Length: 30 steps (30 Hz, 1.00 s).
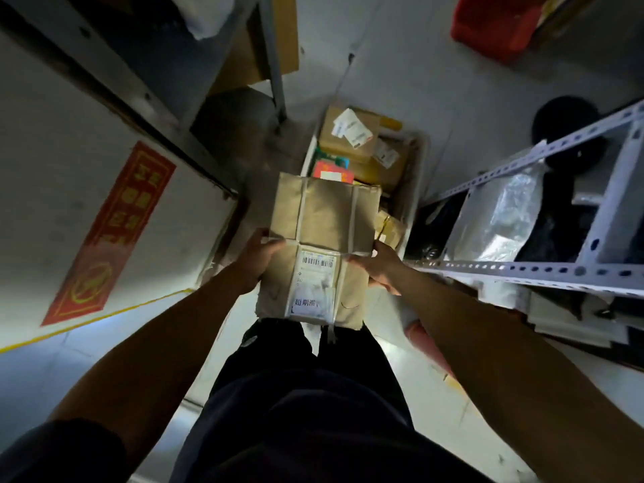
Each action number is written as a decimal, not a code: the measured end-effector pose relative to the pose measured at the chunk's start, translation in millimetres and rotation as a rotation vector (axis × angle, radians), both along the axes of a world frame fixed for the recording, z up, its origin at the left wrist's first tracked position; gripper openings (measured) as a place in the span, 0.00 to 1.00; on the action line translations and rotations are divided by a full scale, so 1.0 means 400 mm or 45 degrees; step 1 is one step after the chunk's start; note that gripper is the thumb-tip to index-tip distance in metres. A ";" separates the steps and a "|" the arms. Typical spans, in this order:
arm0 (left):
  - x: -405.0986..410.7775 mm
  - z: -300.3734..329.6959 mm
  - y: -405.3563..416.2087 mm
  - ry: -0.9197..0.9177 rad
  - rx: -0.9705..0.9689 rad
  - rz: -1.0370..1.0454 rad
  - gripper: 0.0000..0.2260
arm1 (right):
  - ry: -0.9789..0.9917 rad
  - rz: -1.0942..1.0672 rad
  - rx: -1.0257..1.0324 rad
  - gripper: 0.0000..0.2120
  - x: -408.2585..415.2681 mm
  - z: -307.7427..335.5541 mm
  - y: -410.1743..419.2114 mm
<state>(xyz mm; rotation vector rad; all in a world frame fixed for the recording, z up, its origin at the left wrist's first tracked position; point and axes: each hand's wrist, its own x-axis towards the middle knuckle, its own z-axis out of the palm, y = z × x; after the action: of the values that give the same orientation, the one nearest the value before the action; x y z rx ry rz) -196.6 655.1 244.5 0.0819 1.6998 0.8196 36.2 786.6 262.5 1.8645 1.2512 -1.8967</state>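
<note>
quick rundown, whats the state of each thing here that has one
cardboard parcel: taped shut, label up, held off the floor between both hands
left hand: grips the parcel's left edge
right hand: grips the parcel's right edge
white bin: open, filled with parcels
silver bag: lying on the metal shelf

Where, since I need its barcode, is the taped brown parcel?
Head view, centre: the parcel is held between the left hand and right hand, above the white bin.
</note>
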 end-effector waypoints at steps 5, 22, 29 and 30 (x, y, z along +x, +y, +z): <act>0.000 -0.120 -0.014 0.007 -0.105 -0.092 0.15 | -0.051 -0.161 -0.157 0.28 0.022 -0.146 -0.068; 0.066 -0.531 -0.101 -0.051 -0.353 -0.200 0.13 | -0.186 -0.070 -0.248 0.47 0.097 -0.604 -0.184; 0.094 -0.573 -0.094 -0.179 -0.422 -0.181 0.18 | -0.244 0.201 0.014 0.36 0.096 -0.617 -0.121; 0.103 -0.579 -0.095 -0.191 -0.436 -0.169 0.17 | -0.228 0.252 0.086 0.35 0.091 -0.618 -0.105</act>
<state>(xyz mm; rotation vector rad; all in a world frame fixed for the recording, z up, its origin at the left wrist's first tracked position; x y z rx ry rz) -155.3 617.2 12.8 -0.0981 1.6494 0.4181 72.8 744.5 15.4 1.8204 1.3967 -1.5693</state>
